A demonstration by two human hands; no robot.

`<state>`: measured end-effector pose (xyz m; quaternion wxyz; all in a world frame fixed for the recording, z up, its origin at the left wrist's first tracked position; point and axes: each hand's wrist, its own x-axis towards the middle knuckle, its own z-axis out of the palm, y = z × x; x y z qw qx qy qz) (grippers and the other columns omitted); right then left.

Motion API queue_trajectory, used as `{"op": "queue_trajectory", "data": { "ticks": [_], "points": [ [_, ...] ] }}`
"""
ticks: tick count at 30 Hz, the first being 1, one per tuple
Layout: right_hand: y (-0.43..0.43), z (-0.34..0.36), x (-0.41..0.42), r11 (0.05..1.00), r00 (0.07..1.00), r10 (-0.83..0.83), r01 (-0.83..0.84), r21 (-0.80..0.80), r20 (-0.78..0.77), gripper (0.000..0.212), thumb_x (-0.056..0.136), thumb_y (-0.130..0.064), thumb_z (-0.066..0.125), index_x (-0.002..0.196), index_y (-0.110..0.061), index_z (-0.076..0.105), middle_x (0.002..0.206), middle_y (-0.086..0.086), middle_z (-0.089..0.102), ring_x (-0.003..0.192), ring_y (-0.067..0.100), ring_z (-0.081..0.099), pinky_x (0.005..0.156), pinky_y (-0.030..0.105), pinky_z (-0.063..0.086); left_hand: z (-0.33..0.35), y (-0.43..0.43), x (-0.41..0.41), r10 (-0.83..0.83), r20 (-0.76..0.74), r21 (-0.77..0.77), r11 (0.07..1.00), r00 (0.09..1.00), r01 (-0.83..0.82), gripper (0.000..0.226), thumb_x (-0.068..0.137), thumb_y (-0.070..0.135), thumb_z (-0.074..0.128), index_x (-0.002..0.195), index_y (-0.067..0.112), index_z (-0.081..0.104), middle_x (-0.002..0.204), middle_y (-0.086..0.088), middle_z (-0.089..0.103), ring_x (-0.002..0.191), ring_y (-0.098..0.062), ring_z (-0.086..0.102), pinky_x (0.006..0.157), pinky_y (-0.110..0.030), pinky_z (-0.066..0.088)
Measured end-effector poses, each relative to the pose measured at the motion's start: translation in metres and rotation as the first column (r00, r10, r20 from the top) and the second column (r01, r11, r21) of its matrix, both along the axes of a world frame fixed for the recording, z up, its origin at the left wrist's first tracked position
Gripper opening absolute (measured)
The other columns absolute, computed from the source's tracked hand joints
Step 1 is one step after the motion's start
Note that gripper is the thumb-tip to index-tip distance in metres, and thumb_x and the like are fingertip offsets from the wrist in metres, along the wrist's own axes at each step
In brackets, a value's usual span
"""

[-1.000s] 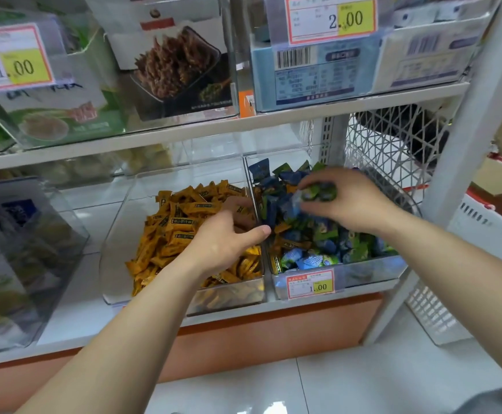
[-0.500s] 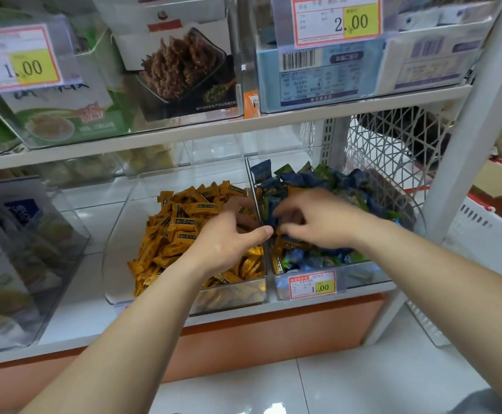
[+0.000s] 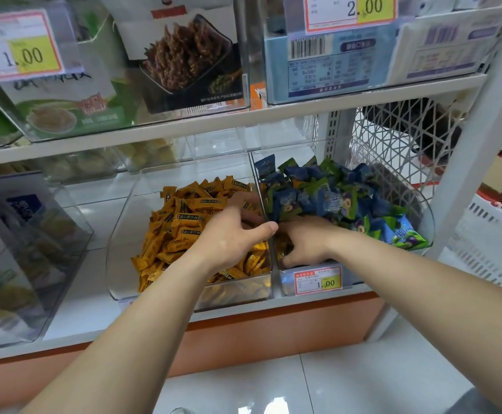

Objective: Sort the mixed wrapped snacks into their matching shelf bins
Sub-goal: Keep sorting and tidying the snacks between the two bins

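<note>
The left clear bin (image 3: 118,264) holds a pile of orange wrapped snacks (image 3: 184,222). In the right clear bin (image 3: 423,216) lie blue and green wrapped snacks (image 3: 327,198), with a few orange ones at its front left corner. My left hand (image 3: 232,237) hovers over the orange pile beside the divider, thumb out and fingers curled; whether it holds anything is hidden. My right hand (image 3: 303,245) is dug into the front left corner of the right bin, fingers curled round an orange snack (image 3: 282,249).
A price tag (image 3: 318,280) is fixed to the right bin's front. Above, the shelf board (image 3: 243,121) carries boxed goods. More clear bins (image 3: 19,249) stand to the left. A white mesh panel (image 3: 393,135) and the shelf post (image 3: 482,138) close the right side.
My right hand has moved from the top of the blue and green pile down and left into the bin's front corner. My left hand has barely moved.
</note>
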<state>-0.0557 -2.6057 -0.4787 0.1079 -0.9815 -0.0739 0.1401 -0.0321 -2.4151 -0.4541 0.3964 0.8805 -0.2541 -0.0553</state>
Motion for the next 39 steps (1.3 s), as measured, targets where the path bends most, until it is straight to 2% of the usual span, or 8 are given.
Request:
{"op": "queue_trajectory", "data": {
  "ticks": [6,9,16,18,24,31,34,39],
  "points": [
    [0.008,-0.006,0.008,0.994,0.984,-0.055,0.070,0.087,-0.167,0.043,0.076,-0.040,0.074,0.112,-0.020,0.062,0.100,0.003,0.068,0.087,0.021,0.065,0.079,0.039,0.059,0.001,0.000,-0.001,0.002,-0.019,0.001,1.000,1.000,-0.002,0.052,0.084,0.052,0.070,0.126,0.040,0.041,0.093,0.017,0.066,0.084,0.001,0.063,0.071,-0.018,0.050],
    [0.003,0.000,0.008,0.980,0.983,-0.051,0.083,0.180,-0.177,0.024,0.081,-0.036,0.074,0.099,-0.023,0.063,0.087,-0.003,0.067,0.078,0.017,0.064,0.063,0.030,0.052,0.002,0.000,-0.001,-0.001,-0.018,0.004,1.000,1.000,0.001,0.056,0.084,0.052,0.070,0.130,0.037,0.041,0.095,0.016,0.066,0.086,-0.001,0.063,0.073,-0.020,0.052],
    [-0.025,0.024,-0.003,0.816,0.979,-0.205,0.180,0.549,-0.016,0.009,0.080,-0.028,0.080,0.086,-0.031,0.073,0.087,-0.010,0.070,0.082,0.010,0.066,0.070,0.024,0.049,0.003,0.001,0.000,-0.001,-0.029,0.015,1.000,1.000,0.001,0.057,0.083,0.056,0.070,0.128,0.038,0.042,0.096,0.015,0.067,0.087,-0.001,0.063,0.072,-0.019,0.051],
    [-0.032,0.032,-0.006,0.726,0.952,-0.299,0.187,0.662,0.059,0.009,0.082,-0.025,0.080,0.088,-0.029,0.075,0.087,-0.010,0.072,0.085,0.009,0.068,0.075,0.024,0.051,0.003,0.001,0.000,-0.006,-0.032,0.015,1.000,0.999,0.006,0.056,0.083,0.056,0.070,0.128,0.037,0.044,0.099,0.017,0.066,0.090,-0.002,0.064,0.074,-0.020,0.051],
    [-0.026,0.051,-0.019,0.162,0.903,-0.427,0.139,0.977,-0.058,0.006,0.089,-0.010,0.073,0.095,-0.010,0.071,0.089,0.007,0.075,0.088,0.027,0.074,0.075,0.036,0.062,0.015,-0.010,-0.007,0.073,0.305,0.025,0.996,0.950,-0.085,0.063,0.085,0.065,0.055,0.140,0.037,0.045,0.132,0.011,0.058,0.120,-0.012,0.053,0.096,-0.030,0.047],
    [0.007,0.058,-0.026,-0.086,0.911,-0.403,0.056,0.995,-0.086,0.012,0.093,-0.016,0.068,0.105,-0.012,0.068,0.104,0.017,0.072,0.091,0.030,0.074,0.071,0.033,0.059,0.022,-0.027,-0.024,0.064,0.344,-0.269,0.962,0.937,0.033,0.044,0.094,0.040,0.063,0.136,0.036,0.054,0.122,0.021,0.062,0.107,0.004,0.060,0.093,-0.022,0.050],
    [0.011,0.058,-0.026,-0.004,0.904,-0.419,0.086,0.996,-0.079,0.016,0.095,-0.024,0.067,0.107,-0.014,0.062,0.102,0.013,0.073,0.086,0.031,0.075,0.067,0.035,0.061,0.026,-0.022,-0.019,0.145,0.349,-0.301,0.953,0.926,-0.035,0.034,0.092,0.034,0.067,0.125,0.033,0.065,0.112,0.022,0.068,0.093,0.005,0.061,0.084,-0.014,0.047],
    [-0.006,0.053,-0.013,0.467,0.815,-0.548,0.113,0.877,0.187,0.012,0.100,-0.034,0.056,0.099,-0.028,0.067,0.100,-0.009,0.071,0.088,0.010,0.071,0.074,0.028,0.057,0.023,0.008,0.001,0.244,0.250,-0.191,0.961,0.937,-0.199,0.027,0.091,0.035,0.069,0.118,0.034,0.067,0.100,0.021,0.069,0.089,0.002,0.064,0.072,-0.004,0.042]
  ]
}}
